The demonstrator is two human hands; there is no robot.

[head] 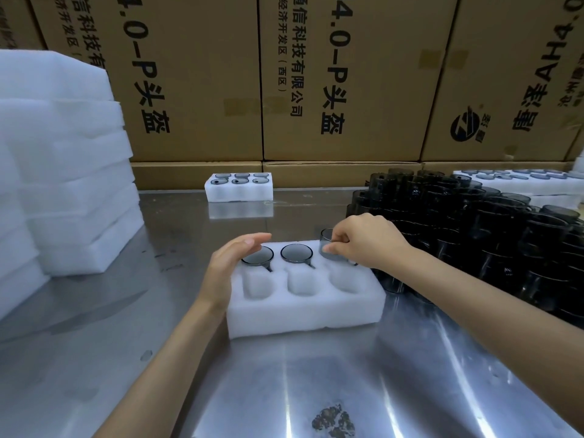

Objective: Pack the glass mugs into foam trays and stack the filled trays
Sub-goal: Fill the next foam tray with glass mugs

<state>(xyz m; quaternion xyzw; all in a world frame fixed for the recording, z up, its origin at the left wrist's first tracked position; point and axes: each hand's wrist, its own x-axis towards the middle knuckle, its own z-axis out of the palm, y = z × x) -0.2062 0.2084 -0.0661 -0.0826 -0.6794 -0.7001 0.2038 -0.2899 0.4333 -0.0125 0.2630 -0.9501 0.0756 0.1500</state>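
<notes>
We see a white foam tray (303,314) lying flat on the steel surface (316,374), six pockets in two rows. Far row: two smoked glass mugs (296,252) seated in the left and middle pockets, rims up. Near row: all three pockets hold no mug.

Right hand (366,240): fingers (331,248) curled, pinching a third mug (328,245) at its rim, over the far right pocket; the mug is partly sunk in, rim above the foam. Left hand (235,257): fingers straight and together, laid flat against the tray's left far corner, beside the leftmost mug.

A dense heap of dark glass mugs (474,235) stands just right of the tray. A filled tray (239,186) sits well back by the cardboard boxes (341,77). A pile of foam trays (63,169) is at left; further filled trays (531,181) lie at far right.
</notes>
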